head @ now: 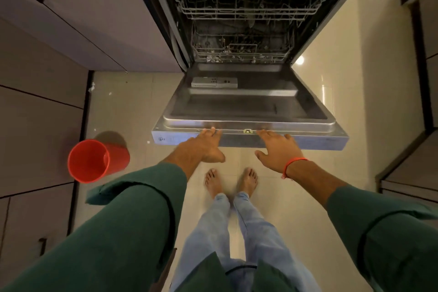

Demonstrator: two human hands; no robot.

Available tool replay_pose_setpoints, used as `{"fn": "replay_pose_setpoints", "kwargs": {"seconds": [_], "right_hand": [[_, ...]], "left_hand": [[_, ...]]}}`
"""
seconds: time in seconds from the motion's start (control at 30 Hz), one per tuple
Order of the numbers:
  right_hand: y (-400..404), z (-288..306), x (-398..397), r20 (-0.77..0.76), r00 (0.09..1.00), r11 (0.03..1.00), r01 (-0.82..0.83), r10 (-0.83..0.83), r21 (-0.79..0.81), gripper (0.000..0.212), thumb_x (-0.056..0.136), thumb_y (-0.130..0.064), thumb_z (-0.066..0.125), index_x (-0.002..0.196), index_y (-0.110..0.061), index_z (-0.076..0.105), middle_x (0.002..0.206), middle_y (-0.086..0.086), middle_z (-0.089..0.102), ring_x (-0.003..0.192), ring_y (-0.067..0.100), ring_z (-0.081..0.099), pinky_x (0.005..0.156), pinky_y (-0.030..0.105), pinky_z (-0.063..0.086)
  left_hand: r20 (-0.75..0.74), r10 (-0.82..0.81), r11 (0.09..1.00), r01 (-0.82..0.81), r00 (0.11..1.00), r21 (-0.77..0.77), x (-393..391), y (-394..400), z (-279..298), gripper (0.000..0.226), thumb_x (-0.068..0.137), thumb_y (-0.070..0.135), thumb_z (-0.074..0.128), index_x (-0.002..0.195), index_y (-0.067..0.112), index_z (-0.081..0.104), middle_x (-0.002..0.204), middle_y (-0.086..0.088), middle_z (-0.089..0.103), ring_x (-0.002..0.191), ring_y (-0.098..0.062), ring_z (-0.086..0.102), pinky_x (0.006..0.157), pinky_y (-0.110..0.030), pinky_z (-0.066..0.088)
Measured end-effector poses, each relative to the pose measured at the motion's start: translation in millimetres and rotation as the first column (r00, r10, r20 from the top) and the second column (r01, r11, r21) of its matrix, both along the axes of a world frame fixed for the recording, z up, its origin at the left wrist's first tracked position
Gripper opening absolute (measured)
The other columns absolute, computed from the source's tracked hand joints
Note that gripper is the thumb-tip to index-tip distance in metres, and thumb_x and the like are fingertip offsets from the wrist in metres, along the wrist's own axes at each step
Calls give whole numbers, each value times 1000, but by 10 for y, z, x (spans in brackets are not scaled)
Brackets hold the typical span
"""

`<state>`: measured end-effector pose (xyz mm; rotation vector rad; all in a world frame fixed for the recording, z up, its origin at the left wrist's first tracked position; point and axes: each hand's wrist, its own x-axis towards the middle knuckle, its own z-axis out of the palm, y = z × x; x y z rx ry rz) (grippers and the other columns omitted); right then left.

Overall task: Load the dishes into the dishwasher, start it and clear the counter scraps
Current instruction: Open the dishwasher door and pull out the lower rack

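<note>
While the dishwasher [248, 31] stands open in front of you, the job looks barely begun: the door [248, 106] is folded down flat, yet neither rack appears to hold a dish, so loading, starting the machine and clearing the scraps all seem to be left. No dishes, no tabletop and no scraps are in view from here, so you cannot judge how much there is to bring over.

Your left hand [203, 147] and right hand [277, 149] both reach to the near edge of the door. Each grip is apart: the fingers lie fairly straight with their tips on the top edge, thumbs spread, holding nothing. Whether you are settling the door down or about to lift it cannot be told from this one view.

The dishwasher itself is a dark tub with a stainless steel inner door. The upper rack [248, 9] sits above the lower rack [239, 52], both grey wire and pushed in behind the door hinge. Some pale bits lie at the front of the lower rack, too small to name. The detergent compartment [214, 82] sits on the door's inner face, toward the hinge and left of centre, lid apparently closed.

Left of the door, on the floor [331, 102], a red bucket [94, 161] stands, well apart from the dishwasher. Your bare feet stand just below the door's near edge.
</note>
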<state>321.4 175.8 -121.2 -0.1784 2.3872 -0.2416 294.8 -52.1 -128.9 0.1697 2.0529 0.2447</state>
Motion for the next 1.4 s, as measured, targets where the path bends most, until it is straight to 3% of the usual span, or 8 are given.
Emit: {"fn": "replay_pose_setpoints", "kwargs": {"seconds": [0.17, 0.33, 0.47, 0.67, 0.8, 0.9, 1.1, 1.4], "right_hand": [[-79, -215, 187, 93, 989, 991, -123, 117, 57, 66, 101, -48, 46, 158, -26, 23, 166, 3, 23, 151, 26, 26, 124, 55, 12], [-115, -424, 345, -28, 995, 993, -97, 99, 69, 70, 102, -46, 47, 160, -24, 15, 169, 6, 10, 154, 27, 13, 124, 49, 10], [-97, -733, 488, 69, 993, 986, -105, 96, 132, 79, 102, -49, 44, 162, -19, 1, 169, 6, 4, 156, 26, 5, 124, 50, 4], [-146, -1118, 726, 202, 971, 978, -158, 129, 134, 78, 102, -42, 42, 161, -14, -1, 169, 8, -3, 156, 25, 2, 125, 51, 5], [-112, -1496, 879, 237, 964, 987, -141, 118, 81, 86, 96, -49, 43, 161, -15, -1, 169, 7, -7, 156, 24, 0, 125, 51, 6], [-94, -1809, 960, 291, 945, 981, -179, 150, 74, 97, 91, -55, 48, 161, -15, -6, 168, 8, -14, 156, 25, -5, 125, 52, 7], [-176, -2396, 1171, 387, 910, 971, -207, 147, 116, 115, 85, -72, 51, 158, -15, -16, 165, 11, -26, 154, 30, -14, 123, 53, 4], [-123, -3243, 1189, 495, 862, 988, -150, 107, 48, 103, 88, -69, 54, 162, -24, -2, 166, 5, -22, 156, 25, -8, 123, 56, 2]], "left_hand": [[83, -42, 999, 42, 996, -3, 200, -64, -280, 97, 93, 30, 63, 163, 24, -3, 171, 0, -11, 158, -24, -5, 125, -53, 17], [143, -119, 992, 124, 982, -27, 384, -42, -548, 93, 98, 35, 59, 163, 22, -7, 170, -2, -13, 157, -28, -7, 127, -52, 8], [151, -147, 988, 153, 978, -30, 549, -41, -795, 93, 98, 42, 58, 163, 23, -5, 171, -2, -12, 157, -30, -6, 126, -51, 5], [139, -166, 983, 175, 976, -54, 923, -23, -1181, 88, 100, 44, 51, 163, 19, -4, 171, -3, -10, 157, -32, -2, 127, -50, 7], [-86, -77, 997, 74, 993, -38, 1161, 27, -1422, 69, 104, 34, 44, 163, 15, 12, 169, -5, 18, 154, -24, 21, 124, -40, 15], [-212, -23, 1000, 20, 977, -15, 1372, 59, -1652, 69, 106, 31, 39, 163, 15, 4, 171, -3, 12, 157, -20, 11, 126, -36, 10], [-49, -20, 996, 16, 999, -83, 1595, -61, -2155, 82, 105, 41, 41, 161, 17, -14, 170, -2, -15, 157, -25, -11, 126, -41, 1], [100, -136, 977, 150, 986, -149, 1491, 18, -3083, 85, 102, 52, 42, 162, 14, -4, 172, -5, -2, 158, -27, -6, 126, -46, -3]]}}
